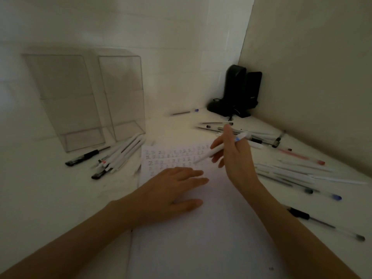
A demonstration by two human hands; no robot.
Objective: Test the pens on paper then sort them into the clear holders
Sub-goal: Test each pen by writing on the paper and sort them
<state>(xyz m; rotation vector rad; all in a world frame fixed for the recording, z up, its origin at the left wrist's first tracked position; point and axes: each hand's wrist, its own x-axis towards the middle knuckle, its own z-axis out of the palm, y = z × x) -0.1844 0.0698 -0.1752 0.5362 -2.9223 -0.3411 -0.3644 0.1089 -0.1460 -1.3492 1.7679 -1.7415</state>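
My right hand (pixel 234 156) holds a white pen (pixel 216 151) with a blue end above the sheet of paper (pixel 201 228), its tip pointing down-left at rows of small written marks. My left hand (pixel 171 190) lies flat on the paper with straight fingers. Two clear holders (pixel 66 97) (pixel 122 93) stand at the back left, and nothing shows inside them. A pile of white and black pens (pixel 118 156) lies in front of the holders. Several more pens (pixel 291 174) are scattered to the right of the paper.
Two black speakers (pixel 239 91) with a cable stand in the back corner where the walls meet. One pen (pixel 185 112) lies alone by the back wall. A black-gripped clear pen (pixel 326 224) lies near the right front of the white table.
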